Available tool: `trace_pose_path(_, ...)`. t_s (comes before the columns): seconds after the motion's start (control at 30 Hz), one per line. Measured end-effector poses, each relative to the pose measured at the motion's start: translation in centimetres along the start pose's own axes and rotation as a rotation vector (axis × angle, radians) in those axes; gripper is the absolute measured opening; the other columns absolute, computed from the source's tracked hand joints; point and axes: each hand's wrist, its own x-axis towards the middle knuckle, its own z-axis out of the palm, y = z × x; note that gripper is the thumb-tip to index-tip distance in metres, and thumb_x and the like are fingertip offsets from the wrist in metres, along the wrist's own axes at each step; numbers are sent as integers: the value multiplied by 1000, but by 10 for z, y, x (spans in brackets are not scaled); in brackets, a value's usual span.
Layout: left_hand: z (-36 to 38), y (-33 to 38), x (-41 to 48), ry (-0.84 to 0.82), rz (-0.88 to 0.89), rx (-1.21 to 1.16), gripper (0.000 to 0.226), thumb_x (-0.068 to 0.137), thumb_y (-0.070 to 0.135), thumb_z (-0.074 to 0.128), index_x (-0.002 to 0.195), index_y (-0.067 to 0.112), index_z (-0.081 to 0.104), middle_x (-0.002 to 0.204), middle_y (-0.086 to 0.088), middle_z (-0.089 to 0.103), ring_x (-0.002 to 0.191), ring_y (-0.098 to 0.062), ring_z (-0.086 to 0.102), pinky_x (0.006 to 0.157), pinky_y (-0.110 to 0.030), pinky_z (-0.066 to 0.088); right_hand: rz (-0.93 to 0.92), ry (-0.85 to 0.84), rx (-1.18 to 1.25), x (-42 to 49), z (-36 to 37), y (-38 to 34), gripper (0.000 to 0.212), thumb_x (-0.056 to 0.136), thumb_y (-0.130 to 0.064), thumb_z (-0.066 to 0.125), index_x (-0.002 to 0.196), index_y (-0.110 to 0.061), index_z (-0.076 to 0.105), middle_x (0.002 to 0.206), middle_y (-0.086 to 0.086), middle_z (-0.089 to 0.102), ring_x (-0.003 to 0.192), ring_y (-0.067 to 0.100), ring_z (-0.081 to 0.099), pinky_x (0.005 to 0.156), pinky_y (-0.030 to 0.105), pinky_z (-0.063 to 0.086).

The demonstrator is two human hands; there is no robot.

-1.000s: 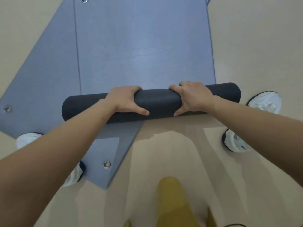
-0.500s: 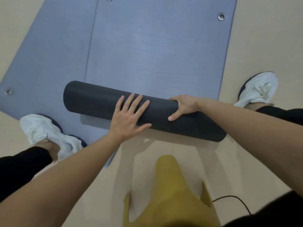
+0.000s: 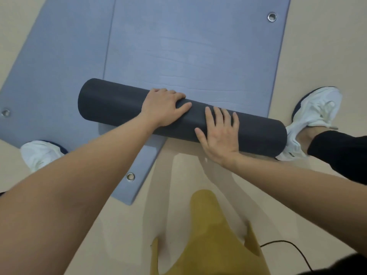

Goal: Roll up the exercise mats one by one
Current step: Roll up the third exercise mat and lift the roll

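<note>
A dark grey roll (image 3: 111, 105) of the upper exercise mat lies slanted across the floor, its unrolled blue-grey part (image 3: 190, 46) stretching away from me. My left hand (image 3: 162, 107) lies over the top of the roll with fingers curled over its far side. My right hand (image 3: 219, 133) presses flat on the roll with straight, spread fingers. A second blue-grey mat (image 3: 51, 76) lies flat underneath, angled to the left, with a metal eyelet (image 3: 130, 177) at its near corner.
My white shoes stand at the left (image 3: 39, 153) and at the right (image 3: 313, 116), the right one touching the roll's end. A yellow garment (image 3: 208, 235) hangs below me. A black cable (image 3: 288, 249) trails over the beige floor (image 3: 327, 36) at the lower right.
The roll has moved a little further up the mat. My left hand went from flat on the roll to curled over its top; my right hand went from gripping the far side to pressing flat.
</note>
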Motion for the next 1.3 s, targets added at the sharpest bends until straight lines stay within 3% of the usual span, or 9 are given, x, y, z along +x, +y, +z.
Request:
trace_pose_path(0.1,-4,-3,13,-7,-35,-21,65,100,69,28,134,28,65,131,0,69,119,-28,61,99,-46,40,-7,-19,-26,15,-5,3,70,103,-60,29,150,-11,47,144,16,55,130,37,51,114,57,34)
trace_pose_path(0.27,-8,0,6,359,46,5,43,97,51,50,114,19,73,116,0,75,109,-26,66,94,-43,42,-29,-9,-20,47,-16,13,66,102,-61,28,137,-14,56,123,12,66,111,35,59,101,50,43)
trace_pose_path(0.43,-5,-7,-16,526,156,60,57,86,54,59,125,14,68,135,-8,67,127,-33,59,102,-49,43,-21,-85,-35,77,-26,20,65,100,-62,21,124,-16,59,111,13,69,102,36,60,90,47,44)
trace_pose_path(0.7,-11,-20,-16,256,154,193,100,79,74,55,160,19,33,166,-8,36,152,-32,32,123,-60,19,10,-209,201,140,-45,47,58,104,-63,28,119,-21,65,115,9,70,105,36,61,82,42,40)
trace_pose_path(0.93,-40,-30,38,9,114,226,135,51,97,59,161,29,18,167,-8,30,152,-34,30,124,-58,19,-77,418,140,150,-47,60,39,99,-43,56,103,-8,73,90,10,73,81,34,65,76,42,47)
trace_pose_path(1.03,-54,-32,65,-93,104,217,148,39,103,58,161,32,13,167,-9,29,151,-37,31,124,-62,18,-143,235,89,130,-48,57,70,91,-71,49,125,-12,64,115,11,70,101,35,61,89,46,45)
trace_pose_path(1.13,-67,-33,87,-166,110,194,146,34,105,55,157,33,20,154,-5,46,138,-35,47,119,-60,27,-138,-47,-134,112,-43,55,119,71,-94,47,158,-16,28,156,19,40,137,44,41,116,62,29)
trace_pose_path(1.2,-73,-34,96,-192,114,165,141,35,105,57,153,35,27,141,-3,57,123,-33,56,110,-54,38,-107,-144,-214,112,-40,55,135,63,-92,62,163,-21,4,165,22,20,148,49,25,121,68,13)
trace_pose_path(1.3,-81,-31,100,-207,96,131,131,35,105,58,146,38,36,124,1,64,109,-28,62,99,-47,44,-138,-144,-210,121,-43,62,134,64,-82,74,161,-22,5,157,22,30,141,45,34,119,66,25)
